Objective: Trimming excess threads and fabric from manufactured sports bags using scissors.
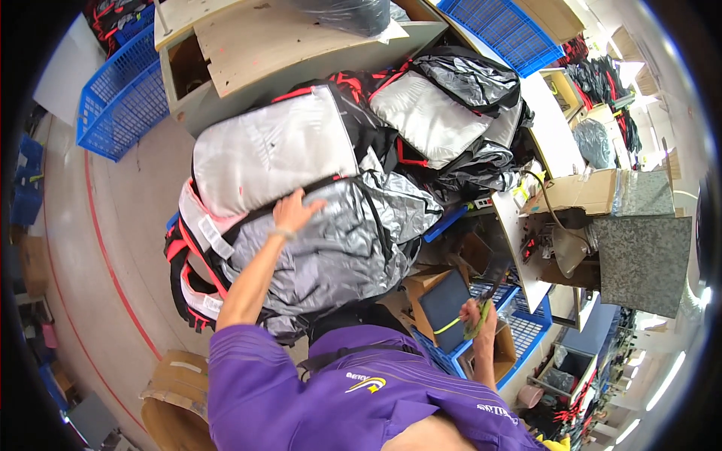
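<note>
My left hand (pixel 295 214), fingers spread, lies on a large unfinished bag with a crumpled silver lining (pixel 316 259). Its fingertips are at the dark seam beside a stiff, padded silver-white panel (pixel 274 150). Red and black straps (pixel 197 282) and white labels hang at the bag's left side. Off to the right, my right hand (pixel 485 322) is closed round the yellow-green handle of what look like scissors (pixel 492 289), their dark blades pointing away from me. Their exact shape is blurred. More silver-lined bags (pixel 432 116) are heaped behind.
A wooden bench (pixel 278 45) stands behind the bags. Blue crates (pixel 124 98) are at the far left, far right and under my right hand. An open cardboard box (pixel 177 383) stands at lower left. To the right is a worktable with a lamp (pixel 571 252).
</note>
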{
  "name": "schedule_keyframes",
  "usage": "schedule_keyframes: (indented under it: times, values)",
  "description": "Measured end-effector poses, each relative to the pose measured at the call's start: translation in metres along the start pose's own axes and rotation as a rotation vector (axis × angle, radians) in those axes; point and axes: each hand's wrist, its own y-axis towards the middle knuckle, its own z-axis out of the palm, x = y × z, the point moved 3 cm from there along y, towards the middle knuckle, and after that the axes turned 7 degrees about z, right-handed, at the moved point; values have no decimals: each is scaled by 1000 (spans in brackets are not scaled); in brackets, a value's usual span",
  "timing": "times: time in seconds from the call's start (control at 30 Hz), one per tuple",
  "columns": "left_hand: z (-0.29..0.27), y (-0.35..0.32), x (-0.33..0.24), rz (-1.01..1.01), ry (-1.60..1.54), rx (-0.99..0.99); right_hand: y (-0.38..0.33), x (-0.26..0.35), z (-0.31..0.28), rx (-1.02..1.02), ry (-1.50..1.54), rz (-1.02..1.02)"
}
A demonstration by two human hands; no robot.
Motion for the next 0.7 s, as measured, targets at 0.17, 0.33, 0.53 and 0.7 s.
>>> schedule_keyframes:
  times: [0.17, 0.33, 0.53, 0.7]
  values:
    - [-64, -120, -69, 319, -19, -20, 89, 99, 90, 279, -49, -324]
    - [-66, -198, -138, 505, -88, -48, 174, 172, 219, 380, -63, -440]
    - [-47, -243, -173, 440, -23, -51, 188, 149, 252, 42, -203, -319]
    - [-29, -243, -181, 439, -8, -9, 192, 144, 253, 502, -3, -258]
